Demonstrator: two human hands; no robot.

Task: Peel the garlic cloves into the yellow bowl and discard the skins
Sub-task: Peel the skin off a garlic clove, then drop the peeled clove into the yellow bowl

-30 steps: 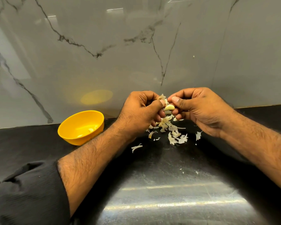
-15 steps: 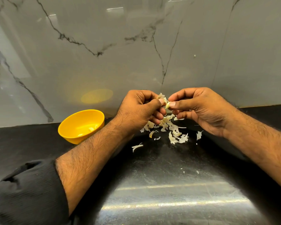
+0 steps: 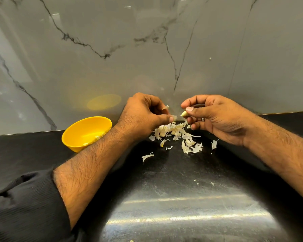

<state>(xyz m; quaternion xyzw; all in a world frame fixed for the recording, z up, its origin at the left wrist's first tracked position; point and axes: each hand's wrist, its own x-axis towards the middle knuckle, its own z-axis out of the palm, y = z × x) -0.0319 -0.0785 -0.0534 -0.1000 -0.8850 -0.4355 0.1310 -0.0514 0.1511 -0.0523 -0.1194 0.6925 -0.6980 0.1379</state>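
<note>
1. Fingers of the right hand (image 3: pixel 222 117) curl in, and thumb and forefinger pinch a pale clove (image 3: pixel 184 113) at its tip, probably so that most of its surface stays free for stripping.
2. Fingers of the left hand (image 3: pixel 143 114) are curled too; thumb and forefinger nip a small flake of skin (image 3: pixel 174 117), and a second flake (image 3: pixel 165 107) sticks up from between the fingers higher up.
3. A narrow gap lies between the two hands, so flake and clove are apart; I judge the flake is fully off the clove.
4. Both hands hang right above the pile of skins (image 3: pixel 177 135) on the black counter (image 3: pixel 164 180), a sensible place to work, since the scraps drop where the rest already lie.
5. How much skin the clove keeps I cannot tell; the part in view looks bare and glossy.
6. Left of the left forearm, which hides part of its rim, stands the bowl (image 3: pixel 84 131), close to the marble wall (image 3: pixel 147 49). It is within easy reach for dropping the clove in, and something small and pale seems to lie inside.
7. Peeling is the step in hand; the skins are not yet discarded.
</note>
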